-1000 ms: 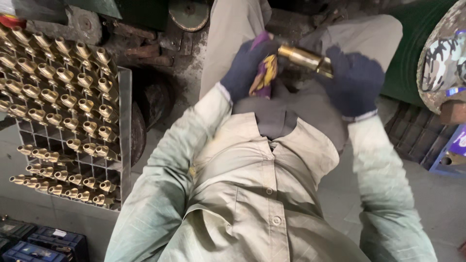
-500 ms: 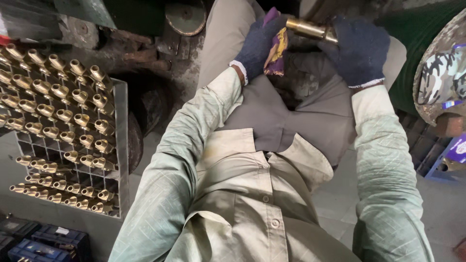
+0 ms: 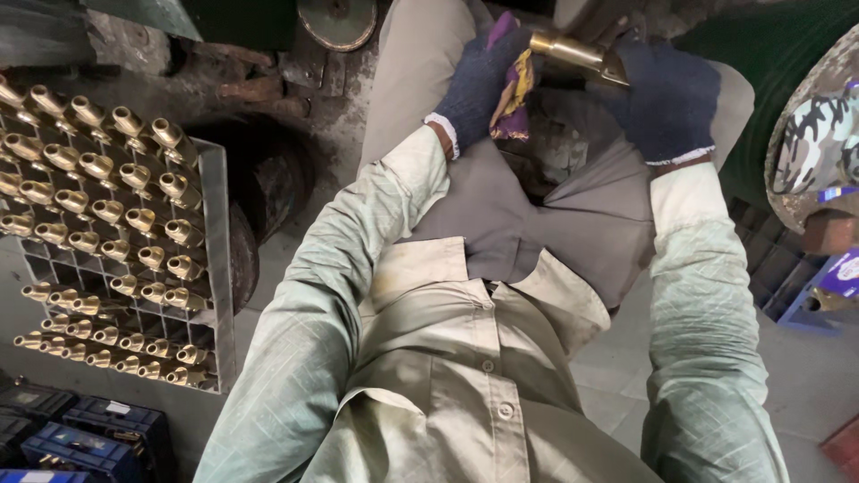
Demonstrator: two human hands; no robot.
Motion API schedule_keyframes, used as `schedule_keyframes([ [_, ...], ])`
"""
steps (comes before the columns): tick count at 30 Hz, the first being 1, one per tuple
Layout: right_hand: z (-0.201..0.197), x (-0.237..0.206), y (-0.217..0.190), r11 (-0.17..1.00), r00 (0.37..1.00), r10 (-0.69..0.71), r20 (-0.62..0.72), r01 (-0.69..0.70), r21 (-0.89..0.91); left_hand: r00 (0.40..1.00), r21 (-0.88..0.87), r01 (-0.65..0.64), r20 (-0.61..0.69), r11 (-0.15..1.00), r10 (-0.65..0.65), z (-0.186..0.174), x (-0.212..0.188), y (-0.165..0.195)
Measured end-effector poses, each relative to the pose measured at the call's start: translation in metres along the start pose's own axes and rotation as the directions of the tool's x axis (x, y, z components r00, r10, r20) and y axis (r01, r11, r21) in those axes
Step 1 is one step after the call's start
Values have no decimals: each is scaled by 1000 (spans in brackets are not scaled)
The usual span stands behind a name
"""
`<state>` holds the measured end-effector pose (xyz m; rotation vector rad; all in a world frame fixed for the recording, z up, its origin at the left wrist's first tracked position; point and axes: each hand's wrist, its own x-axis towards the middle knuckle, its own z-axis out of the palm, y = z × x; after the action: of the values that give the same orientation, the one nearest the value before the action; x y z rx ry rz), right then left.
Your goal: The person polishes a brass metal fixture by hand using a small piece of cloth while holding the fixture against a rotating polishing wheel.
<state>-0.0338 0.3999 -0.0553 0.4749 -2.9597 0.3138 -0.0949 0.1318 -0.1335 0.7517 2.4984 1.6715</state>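
Note:
Both my hands wear dark blue knit gloves and meet above my lap near the top of the head view. My left hand (image 3: 479, 80) grips a purple and yellow cloth (image 3: 512, 98) pressed against the left end of a brass fitting (image 3: 577, 55). My right hand (image 3: 667, 98) is closed on the fitting's right end. The fitting lies nearly level, tilted slightly down to the right. I sit in a pale green shirt and grey trousers.
A grey metal grid rack (image 3: 213, 268) on the left holds several rows of brass fittings (image 3: 116, 188). Dark blue crates (image 3: 80, 438) sit at the bottom left. A camouflage-patterned object (image 3: 819, 134) and a blue box (image 3: 837, 286) are at the right.
My hands and the brass fitting have shifted up and to the right in the view. The cloth stays against the fitting in my left hand.

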Motion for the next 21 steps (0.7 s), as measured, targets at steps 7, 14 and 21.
schedule_keyframes([
  [7,4,14,-6,987,999,-34,31,29,158,966,-170,255,91,952,-243,-11,-4,-8],
  [14,-6,2,1,970,1000,2,-1,-2,245,867,-739,433,183,516,-464,18,7,3],
  [21,13,21,-4,982,997,-32,69,19,188,944,355,-157,-221,922,246,-22,5,12],
])
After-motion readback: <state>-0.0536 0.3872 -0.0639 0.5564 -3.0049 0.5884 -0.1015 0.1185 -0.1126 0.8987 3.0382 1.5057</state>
